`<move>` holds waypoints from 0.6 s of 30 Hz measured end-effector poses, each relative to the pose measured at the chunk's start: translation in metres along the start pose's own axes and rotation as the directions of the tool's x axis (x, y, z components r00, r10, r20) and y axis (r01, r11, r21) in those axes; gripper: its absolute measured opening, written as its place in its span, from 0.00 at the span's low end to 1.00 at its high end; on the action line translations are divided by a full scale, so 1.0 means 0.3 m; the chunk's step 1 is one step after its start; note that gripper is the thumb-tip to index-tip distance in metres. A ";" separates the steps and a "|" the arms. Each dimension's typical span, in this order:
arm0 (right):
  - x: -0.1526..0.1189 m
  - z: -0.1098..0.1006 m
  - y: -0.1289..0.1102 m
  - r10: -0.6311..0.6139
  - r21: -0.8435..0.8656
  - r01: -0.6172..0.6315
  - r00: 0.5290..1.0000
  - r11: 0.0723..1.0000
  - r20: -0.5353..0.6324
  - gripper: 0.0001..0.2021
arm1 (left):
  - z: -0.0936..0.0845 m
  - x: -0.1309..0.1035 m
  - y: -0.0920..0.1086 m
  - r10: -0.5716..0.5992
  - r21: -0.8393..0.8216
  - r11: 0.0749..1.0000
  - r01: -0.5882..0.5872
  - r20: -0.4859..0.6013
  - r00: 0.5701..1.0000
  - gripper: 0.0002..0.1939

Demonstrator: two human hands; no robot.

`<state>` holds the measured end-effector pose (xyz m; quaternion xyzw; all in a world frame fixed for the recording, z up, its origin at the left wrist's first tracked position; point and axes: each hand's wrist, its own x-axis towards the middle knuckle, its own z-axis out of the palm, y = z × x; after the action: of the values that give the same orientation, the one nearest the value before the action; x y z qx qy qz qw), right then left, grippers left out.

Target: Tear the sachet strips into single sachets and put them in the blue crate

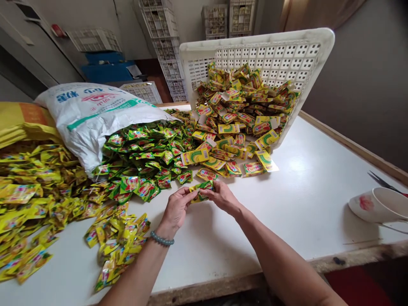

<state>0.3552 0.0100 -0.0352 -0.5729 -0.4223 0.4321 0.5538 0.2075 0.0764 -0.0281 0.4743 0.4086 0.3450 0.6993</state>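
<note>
My left hand (178, 207), with a bead bracelet at its wrist, grips the left end of a small green and yellow packet (202, 192) above the white table. The fingers of my right hand (223, 196) are closed on the packet's right end. Just beyond my hands lie small yellow boxes (195, 157), some with open flaps, spilling from a tilted white basket (267, 53). Green packets (148, 190) are heaped to the left, at the mouth of a white sack (105, 106). Yellow packets (47, 208) spread over the table's left side.
A yellow bag (25, 121) lies at the far left. On the right stand a white cup (371, 206) and dark scissors (382, 180). Stacked crates (168, 51) rise behind the table, whose wooden front edge (216, 289) is near me.
</note>
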 end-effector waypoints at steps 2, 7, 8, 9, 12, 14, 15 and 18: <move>0.010 -0.024 -0.009 -0.008 -0.106 -0.006 0.991 0.994 -0.130 0.11 | 0.010 0.061 0.043 0.098 0.186 0.977 -0.106 0.055 0.994 0.20; 0.027 -0.083 -0.018 -0.013 -0.410 -0.185 0.901 0.893 -0.434 0.06 | 0.063 0.246 0.120 0.227 0.793 0.421 -0.441 0.379 0.897 0.15; 0.029 -0.090 -0.017 -0.002 -0.423 -0.214 0.891 0.881 -0.454 0.06 | 0.072 0.273 0.124 0.177 0.816 0.305 -0.491 0.458 0.871 0.16; 0.029 -0.096 -0.016 0.009 -0.428 -0.236 0.883 0.873 -0.469 0.06 | 0.080 0.293 0.126 0.129 0.811 0.223 -0.540 0.525 0.841 0.20; 0.032 -0.103 -0.005 0.010 -0.435 -0.253 0.873 0.864 -0.487 0.06 | 0.089 0.311 0.118 0.056 0.790 0.083 -0.608 0.605 0.794 0.31; 0.036 -0.100 0.008 0.008 -0.435 -0.240 0.882 0.868 -0.471 0.05 | 0.085 0.290 0.106 0.044 0.835 0.010 -0.550 0.549 0.834 0.32; 0.038 -0.098 0.015 0.014 -0.425 -0.232 0.890 0.875 -0.457 0.04 | 0.081 0.272 0.099 0.050 0.858 -0.010 -0.513 0.513 0.857 0.31; 0.049 -0.091 0.030 0.046 -0.294 -0.175 0.916 0.940 -0.398 0.06 | 0.065 0.204 0.075 0.143 0.895 0.058 -0.443 0.432 0.890 0.27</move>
<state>0.3854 0.0166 -0.0441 -0.7528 -0.3368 0.2670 0.4986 0.2491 0.1291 -0.0175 0.9218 0.3427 0.0686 0.1677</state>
